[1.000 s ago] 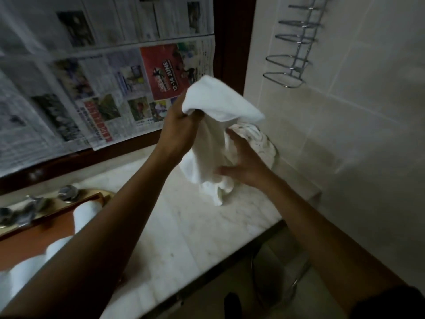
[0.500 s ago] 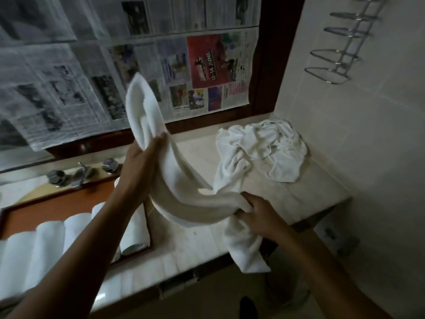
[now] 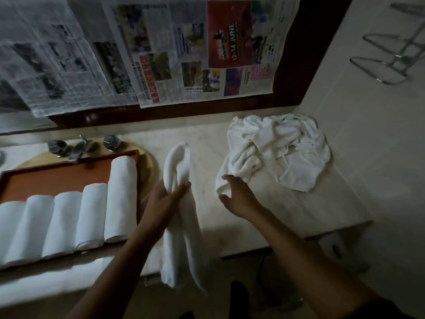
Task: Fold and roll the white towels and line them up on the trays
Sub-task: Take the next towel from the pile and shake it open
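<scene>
- My view is dim overall, with colours muted and grain in the dark parts.
- The brightest patches are the rolled towels point(image 3: 69, 222) and the pale tabletop point(image 3: 271, 210) near the front edge; the area below the tabletop sinks into near black.
- I see soft shadows under both forearms.
- The newspaper sheets point(image 3: 142, 54) are blurred, small print unreadable.
- Straight lines bow toward the frame's edges, and the wire rack point(image 3: 391, 58) at upper right smears.
</scene>
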Tool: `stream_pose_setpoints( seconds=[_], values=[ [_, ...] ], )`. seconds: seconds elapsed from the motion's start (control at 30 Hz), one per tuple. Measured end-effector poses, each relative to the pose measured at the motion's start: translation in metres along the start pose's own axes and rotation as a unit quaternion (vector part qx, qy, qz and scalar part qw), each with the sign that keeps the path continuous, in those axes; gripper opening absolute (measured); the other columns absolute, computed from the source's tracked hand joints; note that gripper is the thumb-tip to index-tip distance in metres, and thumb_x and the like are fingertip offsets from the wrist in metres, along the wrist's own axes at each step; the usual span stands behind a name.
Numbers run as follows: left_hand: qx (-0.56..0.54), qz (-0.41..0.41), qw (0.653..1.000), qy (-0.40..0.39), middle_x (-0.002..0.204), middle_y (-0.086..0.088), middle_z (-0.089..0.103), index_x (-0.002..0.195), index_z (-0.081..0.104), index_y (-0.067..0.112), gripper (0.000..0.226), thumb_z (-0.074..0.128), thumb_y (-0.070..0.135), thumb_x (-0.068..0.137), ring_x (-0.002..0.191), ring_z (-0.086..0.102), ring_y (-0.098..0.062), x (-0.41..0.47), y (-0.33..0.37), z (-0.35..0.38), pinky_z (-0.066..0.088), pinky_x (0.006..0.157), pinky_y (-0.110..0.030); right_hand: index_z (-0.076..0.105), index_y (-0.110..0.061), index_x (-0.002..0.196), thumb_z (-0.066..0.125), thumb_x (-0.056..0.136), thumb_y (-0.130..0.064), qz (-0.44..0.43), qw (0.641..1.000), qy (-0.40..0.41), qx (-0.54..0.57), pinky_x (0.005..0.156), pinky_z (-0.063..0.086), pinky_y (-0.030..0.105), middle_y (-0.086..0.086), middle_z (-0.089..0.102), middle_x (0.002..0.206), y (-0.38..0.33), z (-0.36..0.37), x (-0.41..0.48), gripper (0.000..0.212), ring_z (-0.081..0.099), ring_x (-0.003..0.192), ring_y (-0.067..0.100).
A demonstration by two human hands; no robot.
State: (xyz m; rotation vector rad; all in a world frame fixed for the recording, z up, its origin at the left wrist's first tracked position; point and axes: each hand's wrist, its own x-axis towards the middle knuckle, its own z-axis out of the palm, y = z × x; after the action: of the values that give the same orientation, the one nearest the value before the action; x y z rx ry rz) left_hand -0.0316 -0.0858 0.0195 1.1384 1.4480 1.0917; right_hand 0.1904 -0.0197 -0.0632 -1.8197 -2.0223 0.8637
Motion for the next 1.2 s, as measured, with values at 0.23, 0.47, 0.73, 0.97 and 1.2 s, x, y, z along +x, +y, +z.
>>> stream_pose_setpoints(
  seconds=[0.23,0.47,0.73,0.97,1.2],
  values=[
    [0.121,0.06,0.986,0.096,0.093,0.011,0.07,0.102,0.058,0.053,0.027,0.076,0.038,0.09,0.082,0.07,-0.007,0.047,0.009,0.053,0.064,0.073,-0.046,0.037,-0.023,0.156,0.055,0.096,-0.051,-0.122,0.938,-0.083,-0.313,0.12,0.009,0.064,0.011,0.021,0.168,0.06,0.0,0.118,0.069,0.012,0.155,0.039],
    [0.012,0.033,0.993,0.115,0.085,-0.007,0.071,0.101,0.067,0.03,0.005,0.063,0.029,0.101,0.067,0.073,-0.018,0.058,0.022,0.084,0.06,0.054,-0.03,0.043,-0.019,0.153,0.031,0.095,-0.064,-0.021,0.956,-0.041,-0.291,0.118,0.023,0.06,0.009,0.039,0.16,0.207,-0.082,0.151,0.075,0.033,0.148,0.033],
    [-0.038,-0.023,0.99,0.137,0.084,-0.009,0.073,0.097,0.071,0.027,0.028,0.052,0.046,0.104,0.072,0.071,-0.027,0.055,0.021,0.101,0.06,0.069,-0.056,0.057,-0.013,0.142,0.07,0.089,-0.038,0.099,0.957,0.012,-0.272,0.117,0.03,0.054,0.02,0.048,0.15,0.238,-0.12,0.131,0.06,0.038,0.142,0.042],
    [0.141,0.027,0.988,0.06,0.075,-0.006,0.07,0.082,0.071,0.017,0.029,0.072,0.044,0.092,0.066,0.067,-0.019,0.043,0.012,0.103,0.055,0.061,-0.039,0.069,-0.025,0.116,0.075,0.091,-0.042,-0.053,0.951,-0.061,0.298,0.084,0.052,0.015,-0.012,0.074,0.11,0.024,-0.092,0.004,0.031,0.068,0.103,0.002],
    [0.184,0.068,0.981,-0.007,0.08,0.0,0.069,0.085,0.066,0.023,0.041,0.069,0.064,0.083,0.073,0.07,-0.02,0.003,0.009,0.062,0.058,0.066,-0.054,0.062,-0.018,0.084,0.063,0.094,-0.039,-0.108,0.962,0.01,0.249,0.074,0.058,0.05,0.004,0.065,0.077,-0.022,-0.098,-0.025,0.023,0.066,0.078,0.027]
  ],
)
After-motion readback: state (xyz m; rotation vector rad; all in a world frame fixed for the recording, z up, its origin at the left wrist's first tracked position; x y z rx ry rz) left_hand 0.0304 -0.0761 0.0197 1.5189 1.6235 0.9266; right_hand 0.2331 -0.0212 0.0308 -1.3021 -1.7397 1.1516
